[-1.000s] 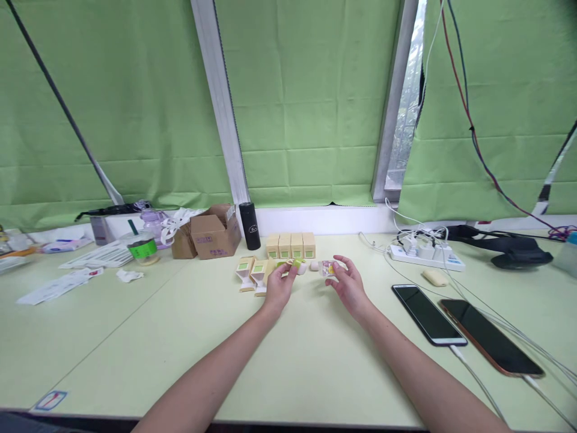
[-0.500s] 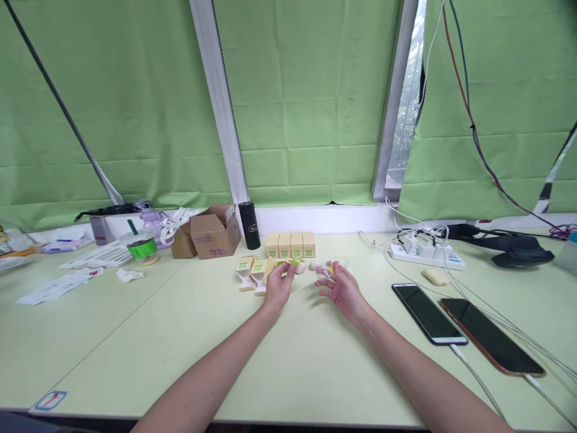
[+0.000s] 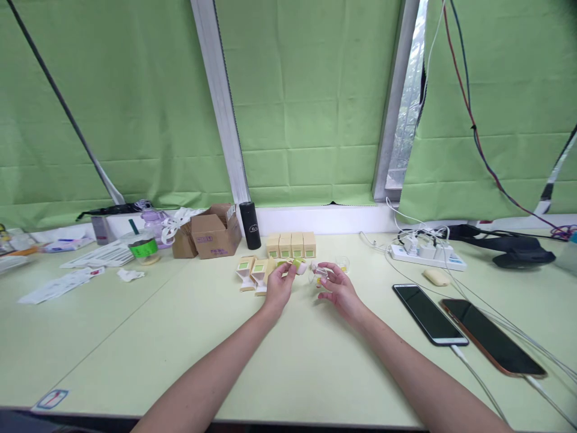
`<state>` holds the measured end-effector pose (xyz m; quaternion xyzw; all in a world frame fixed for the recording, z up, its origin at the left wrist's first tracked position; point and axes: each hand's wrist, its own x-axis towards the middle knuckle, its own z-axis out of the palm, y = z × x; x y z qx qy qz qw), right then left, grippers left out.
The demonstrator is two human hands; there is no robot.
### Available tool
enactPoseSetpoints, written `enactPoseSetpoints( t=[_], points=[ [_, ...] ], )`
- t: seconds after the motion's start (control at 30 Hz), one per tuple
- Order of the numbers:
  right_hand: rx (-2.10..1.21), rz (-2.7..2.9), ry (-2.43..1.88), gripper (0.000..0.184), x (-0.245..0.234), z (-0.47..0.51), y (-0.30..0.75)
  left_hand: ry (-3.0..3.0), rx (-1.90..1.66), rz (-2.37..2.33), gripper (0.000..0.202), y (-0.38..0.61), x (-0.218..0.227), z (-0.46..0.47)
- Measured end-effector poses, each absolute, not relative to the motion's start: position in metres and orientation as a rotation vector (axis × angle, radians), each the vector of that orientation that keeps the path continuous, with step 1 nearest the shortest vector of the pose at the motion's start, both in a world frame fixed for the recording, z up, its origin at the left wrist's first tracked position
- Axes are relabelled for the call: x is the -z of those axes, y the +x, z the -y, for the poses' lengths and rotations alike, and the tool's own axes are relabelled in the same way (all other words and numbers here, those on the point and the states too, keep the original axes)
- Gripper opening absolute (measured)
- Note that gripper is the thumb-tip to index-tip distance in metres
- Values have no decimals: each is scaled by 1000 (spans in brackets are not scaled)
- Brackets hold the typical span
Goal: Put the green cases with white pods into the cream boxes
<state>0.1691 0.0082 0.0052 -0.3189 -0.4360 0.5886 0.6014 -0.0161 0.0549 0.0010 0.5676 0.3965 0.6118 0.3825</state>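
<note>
My left hand [image 3: 279, 287] pinches a small white-and-green piece [image 3: 300, 266], whose exact kind I cannot make out. Facing it, my right hand [image 3: 340, 293] has its curled fingers around a small clear plastic container [image 3: 319, 274] with a bit of yellow in it. Just behind the right hand, a second clear container [image 3: 343, 263] with some yellow sits on the table. Two open tan-and-white cartons [image 3: 246, 272] with green labels stand left of my left hand, partly covered by it. Behind them is a row of several small tan boxes [image 3: 291, 245].
A black cylinder [image 3: 249, 225] and an open cardboard box [image 3: 216, 231] stand at the back. To the left is a cup with a green band [image 3: 143, 248]. On the right lie two phones [image 3: 430, 314] with cables, a cream case [image 3: 436, 276] and a white power strip [image 3: 427, 255].
My right hand has turned the clear container and shifted it slightly left and down, uncovering more of the second container behind. The left hand stays nearly still with its white-and-green piece.
</note>
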Motion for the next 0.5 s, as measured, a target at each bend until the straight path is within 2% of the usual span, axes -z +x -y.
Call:
enactPoseSetpoints(
  t=[0.1, 0.3, 0.5],
  points=[
    [-1320, 1082, -770, 51, -2, -10, 166, 1469, -1550, -1006, 55, -16, -1, -54],
    [-1319, 1136, -799, 65, 6, -12, 162, 1471, -1537, -1006, 55, -16, -1, -53],
    [-1351, 1121, -780, 69, 8, -12, 160, 1478, -1516, -1018, 54, -16, -2, -52]
  ],
)
